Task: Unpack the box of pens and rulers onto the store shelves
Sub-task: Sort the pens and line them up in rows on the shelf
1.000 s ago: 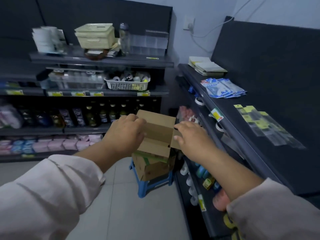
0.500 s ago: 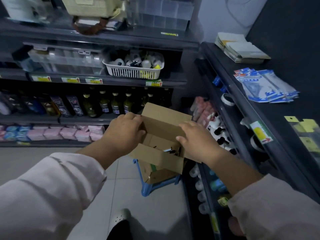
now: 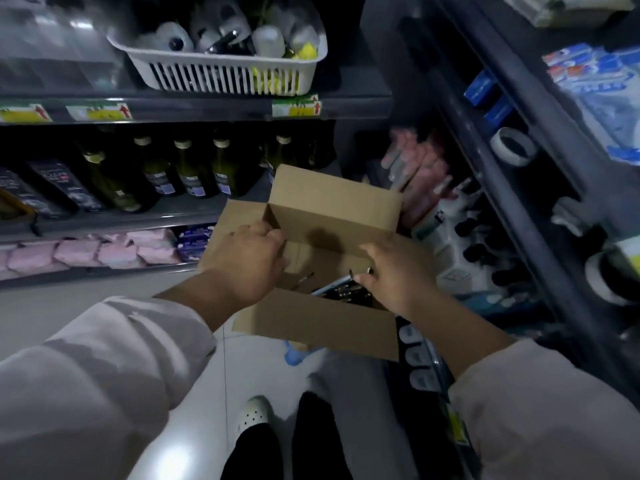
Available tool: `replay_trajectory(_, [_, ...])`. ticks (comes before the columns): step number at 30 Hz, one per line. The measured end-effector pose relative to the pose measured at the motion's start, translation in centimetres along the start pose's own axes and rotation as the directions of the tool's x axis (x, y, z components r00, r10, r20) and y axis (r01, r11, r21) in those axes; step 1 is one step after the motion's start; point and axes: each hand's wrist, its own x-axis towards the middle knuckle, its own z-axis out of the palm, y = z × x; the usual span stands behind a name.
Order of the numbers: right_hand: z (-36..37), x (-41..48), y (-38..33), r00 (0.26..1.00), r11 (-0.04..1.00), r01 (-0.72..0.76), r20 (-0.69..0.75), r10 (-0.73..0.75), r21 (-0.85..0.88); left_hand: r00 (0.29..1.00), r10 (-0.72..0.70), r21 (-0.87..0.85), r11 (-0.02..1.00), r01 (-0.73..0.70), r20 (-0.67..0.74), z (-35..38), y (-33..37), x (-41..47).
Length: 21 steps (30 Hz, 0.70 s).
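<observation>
- Far left, the pink packs [image 3: 86, 252] lie in a row on a low shelf, and above them dark bottles [image 3: 187, 171] stand side by side on the next shelf up.
- Above the bottles, a white slatted basket [image 3: 225, 76] sits on a higher shelf, filled with small pale containers; yellow price labels [image 3: 98, 112] run along that shelf's front edge.
- The left hand [image 3: 247, 259] comes in from a pale sleeve [image 3: 97, 372] and curls its fingers over the left edge of the cardboard box [image 3: 318, 322], closed on the left flap where it meets the wall.
- The box is held in the middle of the scene, above the floor, with its top open: the far flap stands up, the near flap hangs toward the person.
- Inside, at the near right corner, dark pens [image 3: 346, 289] lie in a loose bunch; rulers cannot be made out.
- The right hand [image 3: 398, 271] rests on the right rim of the box, fingertips bent inward just beside the pens; whether it pinches one cannot be told.
- Below the box, a white shoe [image 3: 252, 414] and dark trouser legs show on the pale floor.
- Right, dark shelves [image 3: 540, 251] carry tape rolls [image 3: 512, 147] and blue packets [image 3: 602, 95].
</observation>
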Motion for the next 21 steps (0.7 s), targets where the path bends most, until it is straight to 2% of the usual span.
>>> replay_trajectory(5, [4.5, 5.2, 1.9, 0.997, 0.991, -0.059, 0.052, 0.053, 0.120, 0.998, -0.054, -0.031, 0.998, 0.055, 0.019, 4.1, -2.4, 4.4])
replay_trajectory(9, [8.9, 9.4, 3.6, 0.991, 1.000, -0.019, 0.135, 0.016, 0.018, 0.995, -0.104, 0.002, 0.995, 0.104, 0.010, 7.5, -3.9, 7.3])
replay_trajectory(16, [15.3, 15.3, 5.8, 0.946, 0.979, 0.135, 0.314, -0.082, -0.151, 0.997, -0.078, 0.051, 0.996, 0.078, 0.003, 13.6, -5.5, 10.9])
replay_trajectory(21, [18.8, 18.4, 6.2, 0.883, 0.946, 0.252, 0.449, -0.138, -0.204, 0.997, -0.050, -0.035, 0.998, 0.047, -0.063, 16.1, -7.0, 11.2])
